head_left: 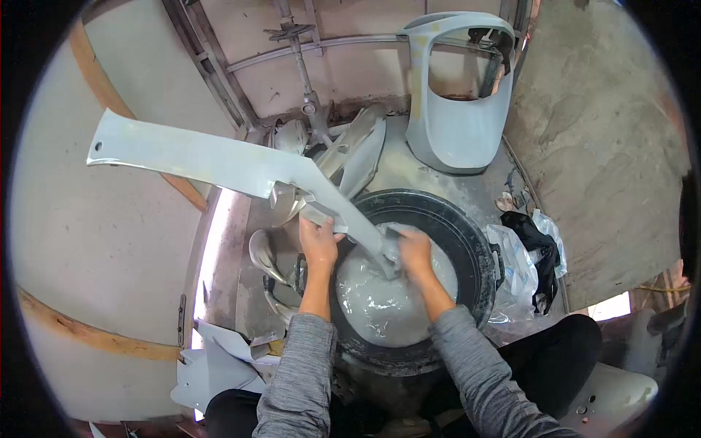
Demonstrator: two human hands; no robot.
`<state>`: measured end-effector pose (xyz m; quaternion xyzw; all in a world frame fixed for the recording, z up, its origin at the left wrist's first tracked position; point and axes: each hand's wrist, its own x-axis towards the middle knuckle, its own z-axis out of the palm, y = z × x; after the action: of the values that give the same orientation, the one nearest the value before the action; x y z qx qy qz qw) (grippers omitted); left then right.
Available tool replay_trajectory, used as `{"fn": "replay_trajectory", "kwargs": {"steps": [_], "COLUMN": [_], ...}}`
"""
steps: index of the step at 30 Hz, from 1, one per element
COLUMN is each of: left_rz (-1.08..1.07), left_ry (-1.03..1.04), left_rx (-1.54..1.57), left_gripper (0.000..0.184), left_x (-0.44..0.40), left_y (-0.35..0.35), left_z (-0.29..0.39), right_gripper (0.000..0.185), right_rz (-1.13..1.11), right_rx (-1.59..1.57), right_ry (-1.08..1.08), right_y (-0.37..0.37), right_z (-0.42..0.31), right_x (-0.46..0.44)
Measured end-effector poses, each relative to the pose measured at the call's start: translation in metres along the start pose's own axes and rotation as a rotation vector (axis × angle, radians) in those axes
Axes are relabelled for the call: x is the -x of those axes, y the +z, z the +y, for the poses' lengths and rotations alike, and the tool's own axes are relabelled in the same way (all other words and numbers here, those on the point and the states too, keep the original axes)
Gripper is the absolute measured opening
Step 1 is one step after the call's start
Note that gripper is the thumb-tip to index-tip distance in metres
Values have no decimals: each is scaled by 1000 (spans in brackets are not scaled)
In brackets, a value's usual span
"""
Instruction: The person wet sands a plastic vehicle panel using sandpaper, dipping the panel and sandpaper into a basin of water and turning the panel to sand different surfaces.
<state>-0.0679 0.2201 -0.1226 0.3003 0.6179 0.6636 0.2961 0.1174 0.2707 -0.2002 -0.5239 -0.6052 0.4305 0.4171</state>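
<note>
A long pale grey panel (219,157) slants from the upper left down to the black tub (478,274), its lower end at the cloudy grey water (380,314). My left hand (320,244) is closed on the panel's edge near its middle, over the tub's left rim. My right hand (416,255) is at the panel's lower end, just above the water. It is blurred, with its fingers wrapped round something greyish that I cannot make out, against the panel.
A large pale moulded shell (460,131) stands behind the tub. Curved parts (358,150) lean behind the panel. Plastic bags (537,255) lie right of the tub. White pieces (215,372) sit at the lower left, and a board (599,146) stands at the right.
</note>
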Motion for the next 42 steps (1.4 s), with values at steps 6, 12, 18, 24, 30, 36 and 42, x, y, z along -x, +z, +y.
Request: {"fn": "replay_trajectory", "kwargs": {"steps": [6, 12, 18, 24, 30, 36, 42], "left_rz": [-44, -8, 6, -21, -63, -71, -41], "left_ry": [598, 50, -13, -36, -60, -59, -85], "left_rx": [-419, -16, 10, 101, 101, 133, 149], "left_gripper": [45, 42, 42, 43, 43, 42, 45], "left_x": [-13, 7, 6, 5, 11, 7, 10], "left_y": [1, 3, -12, -13, -4, -13, -23], "left_z": [-21, -2, -6, -5, -1, -13, -18], "right_gripper": [40, 43, 31, 23, 34, 43, 24], "right_rz": [54, 95, -98, 246, 167, 29, 169], "right_rx": [72, 68, 600, 547, 263, 436, 654], "right_ry": [-522, -426, 184, 568, -151, 200, 343], "right_y": [50, 38, -13, -28, 19, -3, -6], "right_z": [-118, -1, 148, 244, 80, 99, 233], "right_x": [11, 60, 74, 37, 55, 71, 47]}}
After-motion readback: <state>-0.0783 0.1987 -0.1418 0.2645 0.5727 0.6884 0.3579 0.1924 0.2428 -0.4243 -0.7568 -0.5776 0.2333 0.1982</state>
